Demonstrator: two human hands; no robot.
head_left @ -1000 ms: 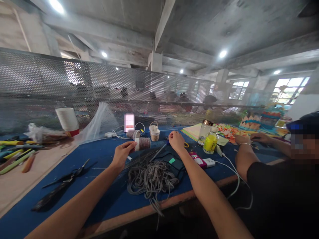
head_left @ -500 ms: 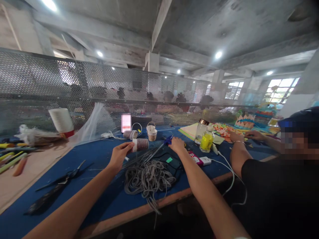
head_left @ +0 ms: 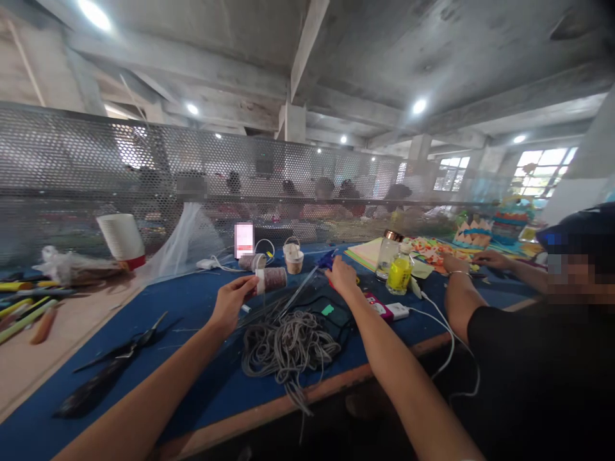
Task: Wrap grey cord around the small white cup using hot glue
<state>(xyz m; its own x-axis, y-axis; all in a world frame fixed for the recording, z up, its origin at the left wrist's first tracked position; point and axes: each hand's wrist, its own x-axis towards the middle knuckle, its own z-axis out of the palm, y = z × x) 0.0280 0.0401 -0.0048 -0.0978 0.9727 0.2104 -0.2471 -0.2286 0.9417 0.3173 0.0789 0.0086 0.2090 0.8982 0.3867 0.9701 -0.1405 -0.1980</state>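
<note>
A small cup wrapped in grey-brown cord point(head_left: 275, 278) is being held on its side above the blue work surface point(head_left: 192, 362) by the left hand point(head_left: 229, 302), its white rim being pinched between thumb and fingers. The wrapped body is being pointed away from that hand, toward the right hand point(head_left: 343, 276), so that the cup is being kept between the two hands but nearer the left. The hands are being held well apart. The right hand is being rested beside a blue tool point(head_left: 327, 259), its fingers being bent downward; whether anything is being gripped there cannot be told, as the fingertips are being hidden. From the blue tool a clear strip point(head_left: 298, 289) is being seen slanting toward a heap of grey cord point(head_left: 291, 346), which is being spread between the forearms, nearer the table edge. Just behind the held cup a second wrapped cup point(head_left: 250, 261) is being partly covered from view, and a pale little bucket point(head_left: 293, 259) is being seen near it, upright. To the right, a yellow bottle point(head_left: 398, 275) is being seen beside a lidded jar point(head_left: 385, 255). Further right, paper scraps point(head_left: 429, 253) are being touched or nearly touched by a co-worker's hand point(head_left: 455, 264).
</note>
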